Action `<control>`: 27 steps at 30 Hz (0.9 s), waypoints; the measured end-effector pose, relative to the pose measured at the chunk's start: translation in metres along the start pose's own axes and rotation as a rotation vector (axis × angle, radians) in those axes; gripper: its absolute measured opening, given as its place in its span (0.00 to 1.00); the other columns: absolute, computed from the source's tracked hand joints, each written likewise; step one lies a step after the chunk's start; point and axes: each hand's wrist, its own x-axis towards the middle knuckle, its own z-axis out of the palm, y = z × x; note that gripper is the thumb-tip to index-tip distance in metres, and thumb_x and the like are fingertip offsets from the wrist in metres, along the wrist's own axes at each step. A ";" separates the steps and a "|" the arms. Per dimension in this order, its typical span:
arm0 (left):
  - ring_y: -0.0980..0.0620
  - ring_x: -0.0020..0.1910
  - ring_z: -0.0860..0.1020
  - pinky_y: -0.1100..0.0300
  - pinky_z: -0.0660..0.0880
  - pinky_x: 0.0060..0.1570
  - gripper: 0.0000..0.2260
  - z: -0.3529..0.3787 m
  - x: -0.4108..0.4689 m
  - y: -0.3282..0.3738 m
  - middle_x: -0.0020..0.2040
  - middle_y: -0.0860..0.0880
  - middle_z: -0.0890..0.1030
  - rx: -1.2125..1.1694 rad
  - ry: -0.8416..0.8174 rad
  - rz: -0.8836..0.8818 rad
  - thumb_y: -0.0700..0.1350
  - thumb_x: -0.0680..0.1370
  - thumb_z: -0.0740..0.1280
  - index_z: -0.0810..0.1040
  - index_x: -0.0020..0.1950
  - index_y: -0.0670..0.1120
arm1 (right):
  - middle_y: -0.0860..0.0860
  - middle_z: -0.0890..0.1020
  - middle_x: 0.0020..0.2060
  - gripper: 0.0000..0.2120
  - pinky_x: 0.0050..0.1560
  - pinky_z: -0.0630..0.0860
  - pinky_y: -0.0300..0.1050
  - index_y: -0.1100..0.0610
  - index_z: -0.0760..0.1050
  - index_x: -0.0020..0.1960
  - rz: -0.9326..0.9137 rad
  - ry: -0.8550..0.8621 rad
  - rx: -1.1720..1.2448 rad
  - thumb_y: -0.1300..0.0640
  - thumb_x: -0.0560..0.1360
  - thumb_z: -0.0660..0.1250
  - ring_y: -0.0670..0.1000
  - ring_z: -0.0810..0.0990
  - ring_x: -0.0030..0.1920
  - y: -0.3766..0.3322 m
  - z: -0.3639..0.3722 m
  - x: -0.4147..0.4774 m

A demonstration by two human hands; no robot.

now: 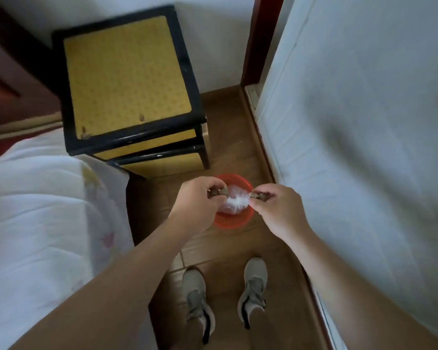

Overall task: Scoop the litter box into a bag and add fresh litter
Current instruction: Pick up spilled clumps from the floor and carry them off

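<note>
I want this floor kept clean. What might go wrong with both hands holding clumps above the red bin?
The left hand and right hand each pinch a brownish clump near the rim of the red bin; a drop may miss the white bag and hit the wooden floor or the shoes.

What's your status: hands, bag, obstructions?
Left hand, right hand each pinch a brown clump. White bag in red bin, under the hands. Stacked stools beside bin, not blocking.
</note>
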 end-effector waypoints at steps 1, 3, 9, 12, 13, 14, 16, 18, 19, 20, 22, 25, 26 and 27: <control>0.58 0.46 0.79 0.65 0.74 0.44 0.07 0.016 0.014 -0.013 0.46 0.57 0.82 0.005 -0.004 -0.015 0.43 0.75 0.72 0.82 0.49 0.55 | 0.44 0.85 0.43 0.09 0.43 0.71 0.31 0.52 0.85 0.51 0.002 -0.015 -0.005 0.51 0.72 0.73 0.42 0.81 0.44 0.015 0.015 0.013; 0.57 0.48 0.78 0.69 0.70 0.42 0.08 0.050 0.042 -0.041 0.49 0.56 0.81 0.030 -0.022 -0.023 0.44 0.75 0.71 0.83 0.53 0.53 | 0.42 0.84 0.43 0.09 0.43 0.73 0.32 0.51 0.85 0.51 -0.005 -0.042 -0.027 0.52 0.72 0.73 0.42 0.81 0.44 0.046 0.041 0.039; 0.62 0.42 0.74 0.76 0.66 0.36 0.11 0.142 0.109 -0.118 0.48 0.56 0.79 0.057 -0.062 -0.049 0.43 0.76 0.70 0.82 0.57 0.51 | 0.46 0.84 0.50 0.12 0.52 0.72 0.36 0.52 0.83 0.55 0.004 -0.082 -0.105 0.53 0.72 0.73 0.45 0.80 0.50 0.136 0.117 0.105; 0.65 0.40 0.73 0.77 0.69 0.35 0.10 0.176 0.136 -0.147 0.42 0.60 0.76 0.039 -0.071 -0.075 0.43 0.77 0.70 0.81 0.57 0.51 | 0.45 0.83 0.49 0.11 0.48 0.71 0.32 0.52 0.84 0.54 0.031 -0.118 -0.099 0.56 0.71 0.73 0.44 0.80 0.51 0.167 0.141 0.130; 0.66 0.39 0.73 0.79 0.68 0.35 0.09 0.185 0.144 -0.154 0.41 0.61 0.75 0.032 -0.074 -0.074 0.42 0.77 0.70 0.81 0.57 0.50 | 0.45 0.83 0.47 0.11 0.44 0.71 0.30 0.52 0.84 0.53 0.036 -0.124 -0.091 0.57 0.71 0.73 0.44 0.80 0.49 0.175 0.147 0.138; 0.66 0.39 0.73 0.80 0.68 0.36 0.09 0.194 0.150 -0.161 0.40 0.62 0.75 0.027 -0.074 -0.073 0.42 0.77 0.69 0.81 0.57 0.50 | 0.45 0.83 0.46 0.11 0.42 0.71 0.29 0.52 0.84 0.53 0.035 -0.128 -0.088 0.57 0.71 0.73 0.43 0.81 0.47 0.182 0.153 0.143; 0.65 0.39 0.74 0.78 0.69 0.34 0.09 0.209 0.162 -0.170 0.40 0.62 0.75 0.026 -0.071 -0.080 0.42 0.78 0.69 0.81 0.56 0.52 | 0.45 0.83 0.48 0.14 0.45 0.74 0.32 0.52 0.82 0.57 0.025 -0.109 -0.084 0.55 0.72 0.73 0.43 0.80 0.46 0.195 0.163 0.152; 0.64 0.40 0.76 0.75 0.70 0.32 0.10 0.220 0.169 -0.179 0.42 0.61 0.77 0.027 -0.072 -0.098 0.41 0.77 0.68 0.81 0.56 0.53 | 0.45 0.84 0.49 0.15 0.52 0.78 0.41 0.51 0.82 0.59 0.018 -0.092 -0.089 0.55 0.72 0.72 0.43 0.81 0.48 0.205 0.171 0.156; 0.63 0.41 0.77 0.74 0.71 0.34 0.12 0.224 0.170 -0.183 0.44 0.60 0.78 0.026 -0.073 -0.103 0.40 0.76 0.68 0.81 0.57 0.53 | 0.44 0.84 0.49 0.15 0.53 0.79 0.44 0.50 0.81 0.59 0.018 -0.088 -0.089 0.55 0.72 0.72 0.44 0.81 0.48 0.210 0.174 0.158; 0.63 0.42 0.78 0.73 0.72 0.35 0.14 0.228 0.171 -0.186 0.46 0.58 0.79 0.013 -0.075 -0.108 0.39 0.75 0.68 0.80 0.59 0.53 | 0.44 0.83 0.50 0.15 0.53 0.79 0.44 0.49 0.81 0.59 0.019 -0.089 -0.086 0.55 0.72 0.72 0.44 0.81 0.49 0.213 0.176 0.157; 0.63 0.45 0.78 0.70 0.74 0.36 0.21 0.232 0.167 -0.191 0.51 0.55 0.80 -0.034 -0.083 -0.137 0.37 0.74 0.69 0.77 0.64 0.54 | 0.45 0.82 0.51 0.17 0.50 0.80 0.43 0.48 0.80 0.60 0.021 -0.101 -0.084 0.54 0.71 0.72 0.44 0.81 0.48 0.218 0.178 0.155; 0.61 0.49 0.75 0.69 0.71 0.37 0.28 0.234 0.161 -0.193 0.58 0.53 0.76 -0.054 -0.085 -0.170 0.38 0.72 0.73 0.73 0.69 0.56 | 0.47 0.80 0.54 0.19 0.50 0.78 0.39 0.50 0.77 0.63 0.020 -0.108 -0.091 0.56 0.73 0.71 0.46 0.80 0.50 0.221 0.175 0.148; 0.60 0.51 0.75 0.69 0.71 0.38 0.29 0.235 0.159 -0.194 0.60 0.53 0.76 -0.056 -0.077 -0.162 0.38 0.71 0.73 0.73 0.69 0.55 | 0.47 0.79 0.56 0.20 0.50 0.76 0.37 0.50 0.76 0.64 0.020 -0.105 -0.091 0.56 0.73 0.71 0.46 0.79 0.52 0.221 0.173 0.145; 0.59 0.53 0.75 0.70 0.70 0.37 0.29 0.235 0.155 -0.193 0.61 0.53 0.76 -0.047 -0.074 -0.154 0.39 0.71 0.74 0.72 0.70 0.55 | 0.47 0.78 0.57 0.21 0.49 0.74 0.36 0.50 0.75 0.65 0.022 -0.104 -0.095 0.56 0.73 0.71 0.46 0.79 0.53 0.220 0.171 0.142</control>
